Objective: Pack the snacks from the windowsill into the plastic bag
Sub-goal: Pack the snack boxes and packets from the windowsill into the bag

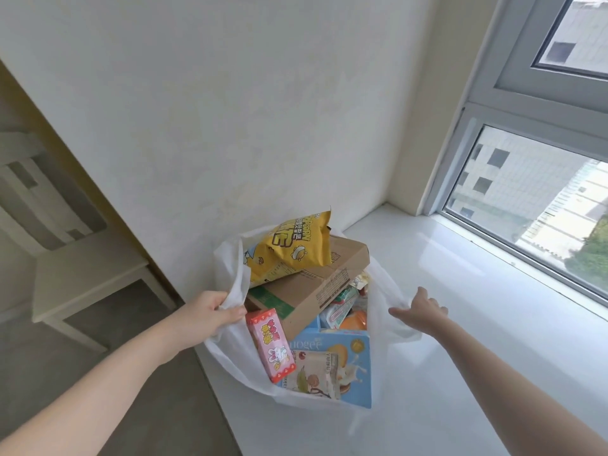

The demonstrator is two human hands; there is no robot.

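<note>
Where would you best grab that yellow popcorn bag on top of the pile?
Probably by its crimped top edge, coming from above. The yellow popcorn bag lies tilted on the brown cardboard box, highest in the plastic bag, with that flat seam sticking up free. Pinching the seam avoids squeezing the puffy middle. The left hand grips the plastic bag's rim.

blue box [357, 363]: "nogee" | yellow bag [292, 245]: "POPCORN", partly readable

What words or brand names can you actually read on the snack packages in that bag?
"nogee": on the blue box, first letter hidden.
"POPCORN": upside down on the yellow snack bag, partly legible; the other lettering is blurred.
Pink box: characters too blurred to read.
Cardboard box: print too small.
</note>
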